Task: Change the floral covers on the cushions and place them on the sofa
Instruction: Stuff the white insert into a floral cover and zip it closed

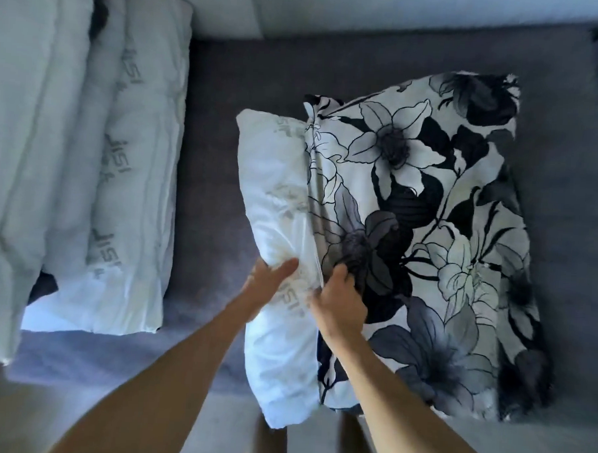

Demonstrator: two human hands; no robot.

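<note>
On the grey sofa (226, 127) the left hand (271, 276) grips the white cushion insert (278, 198) while the right hand (339, 296) fingers pinch the black-and-white floral cover (428, 215), which probably must next slide further along.

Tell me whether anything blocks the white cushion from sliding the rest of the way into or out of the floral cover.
Nothing visible does. The left hand holds the white cushion and the right hand pinches the floral cover at its open edge. The bare cushions lie apart on the left of the sofa.

Black-and-white floral cover (427, 232) (white cushion (278, 208))
</note>
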